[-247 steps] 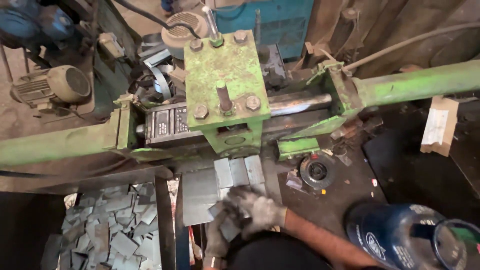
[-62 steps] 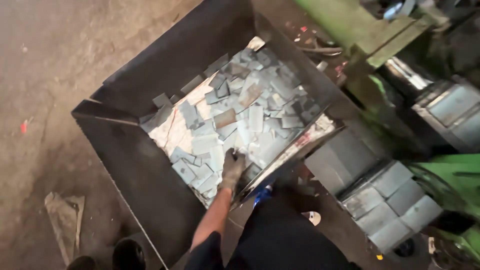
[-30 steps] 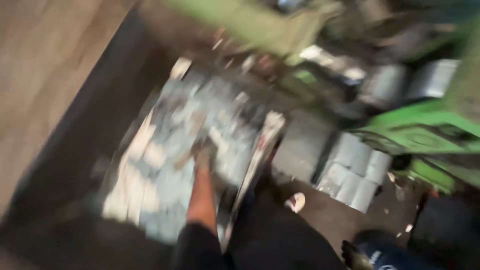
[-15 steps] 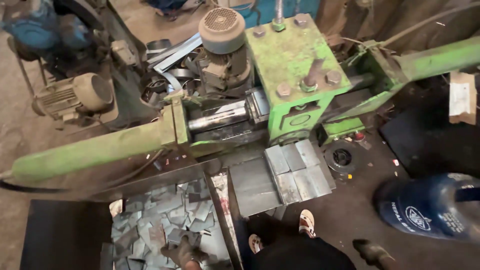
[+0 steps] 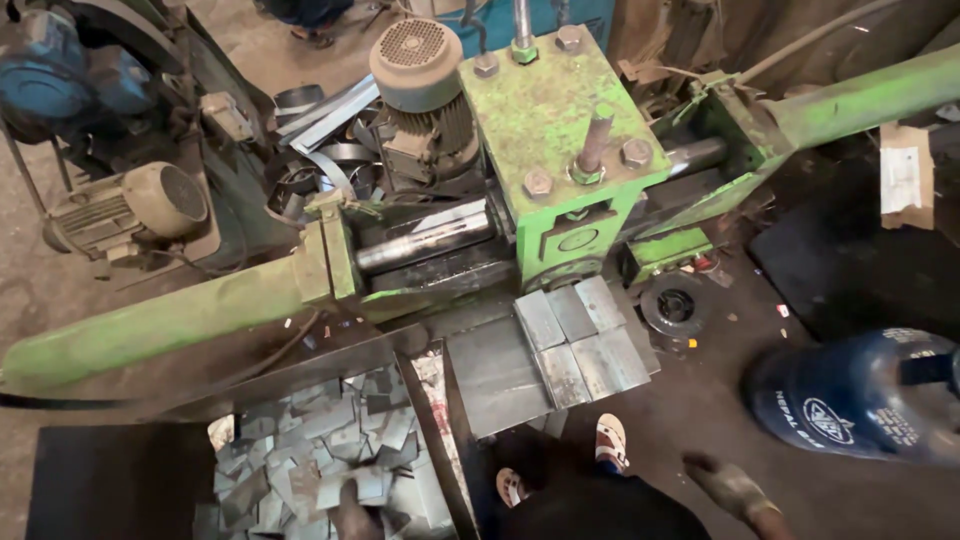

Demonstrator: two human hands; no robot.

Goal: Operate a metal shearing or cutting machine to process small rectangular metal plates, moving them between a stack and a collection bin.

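Workshop floor of dark, oily concrete, littered with scrap. A large green steel press machine spans the view, its long green arms running left and right; a grey ribbed electric motor stands upright behind it and a second, beige motor lies at the left. Flat grey metal plates rest side by side on the sloped steel tray in front of the press head. Below left, a dark metal bin holds loose cut grey metal pieces. The gloved left hand reaches among these pieces; its grip cannot be told. The gloved right hand hangs loosely open, holding nothing, near a blue gas cylinder.
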